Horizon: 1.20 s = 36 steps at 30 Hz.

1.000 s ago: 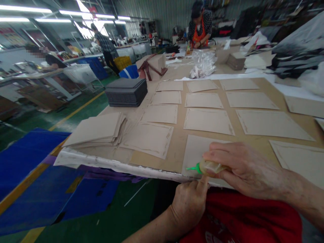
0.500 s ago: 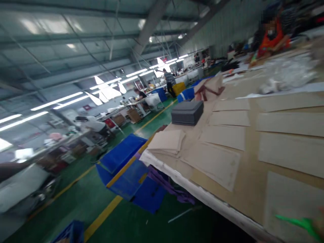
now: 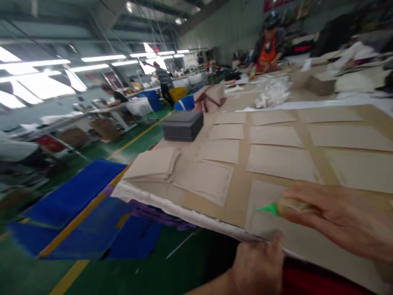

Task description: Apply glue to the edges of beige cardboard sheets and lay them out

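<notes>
My right hand (image 3: 325, 209) is closed around a squeeze bottle (image 3: 296, 207) with a green nozzle (image 3: 268, 209). Its tip points left, just over a beige sheet (image 3: 264, 190) near the table's front edge; whether it touches is unclear. My left hand (image 3: 259, 264) is at that edge with its fingers curled, one fingertip against the sheet's near border. What those fingers hold, if anything, is hidden. Left of this sheet lies another beige sheet (image 3: 205, 178) with marks along its border. More beige sheets (image 3: 279, 159) lie in rows farther back.
A stack of beige sheets (image 3: 152, 164) lies at the table's left corner, with a dark grey stack (image 3: 183, 125) behind it. Blue bins (image 3: 76, 192) stand on the floor to the left. Crumpled clear plastic (image 3: 273, 90) lies farther back. A person in an orange apron (image 3: 266, 57) is across the table.
The view has turned right, so the table's contents have shifted left in the picture. Both my hands have come into clear view; earlier only the green nozzle and a little of a hand showed.
</notes>
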Motion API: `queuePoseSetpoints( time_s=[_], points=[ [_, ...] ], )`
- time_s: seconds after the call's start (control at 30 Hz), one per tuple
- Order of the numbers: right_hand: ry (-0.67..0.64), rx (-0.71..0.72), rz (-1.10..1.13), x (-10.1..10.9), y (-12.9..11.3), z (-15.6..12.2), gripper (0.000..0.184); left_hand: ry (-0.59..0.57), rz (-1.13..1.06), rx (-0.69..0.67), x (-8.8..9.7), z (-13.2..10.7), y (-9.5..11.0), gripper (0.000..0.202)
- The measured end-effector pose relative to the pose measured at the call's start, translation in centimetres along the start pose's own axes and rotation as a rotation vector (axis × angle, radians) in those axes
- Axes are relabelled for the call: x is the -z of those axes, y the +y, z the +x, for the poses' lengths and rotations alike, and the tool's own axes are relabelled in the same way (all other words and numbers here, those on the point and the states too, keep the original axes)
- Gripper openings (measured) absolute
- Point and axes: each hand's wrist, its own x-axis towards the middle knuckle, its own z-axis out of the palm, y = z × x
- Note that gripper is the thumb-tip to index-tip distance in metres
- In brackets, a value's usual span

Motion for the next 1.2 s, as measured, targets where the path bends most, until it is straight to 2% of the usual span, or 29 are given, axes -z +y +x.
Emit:
queuePoseSetpoints(
  time_s=[0.1,0.23,0.4,0.47,0.57,0.63,1.0,1.2],
  points=[
    [-0.048,-0.040,-0.065,0.7,-0.4,0.7,0.028,0.067,-0.135,-0.039,0.1,0.5,-0.6,0.041],
    [-0.003,-0.072,-0.146,0.9,-0.2,1.8,0.030,0.116,-0.170,-0.050,0.8,0.5,-0.9,0.037],
    [-0.124,-0.114,-0.005,1.5,-0.4,2.3,0.025,0.133,-0.154,-0.056,0.8,0.5,-0.9,0.033],
    [-0.096,-0.129,-0.039,1.4,0.1,2.7,0.026,0.141,-0.153,-0.063,0.6,0.5,-1.0,0.033],
    [0.014,-0.157,-0.127,1.0,1.1,3.4,0.026,0.158,-0.157,-0.069,0.6,0.5,-1.2,0.034],
    [0.031,-0.162,-0.144,0.8,1.6,3.7,0.025,0.175,-0.161,-0.074,0.6,0.5,-1.2,0.033],
    [0.025,-0.215,-0.153,1.2,1.8,3.9,0.023,0.192,-0.193,-0.079,0.5,0.6,-1.3,0.033],
    [-0.068,-0.172,-0.057,2.1,1.3,3.6,0.021,0.198,-0.182,-0.076,0.3,0.5,-1.5,0.034]
  ],
)
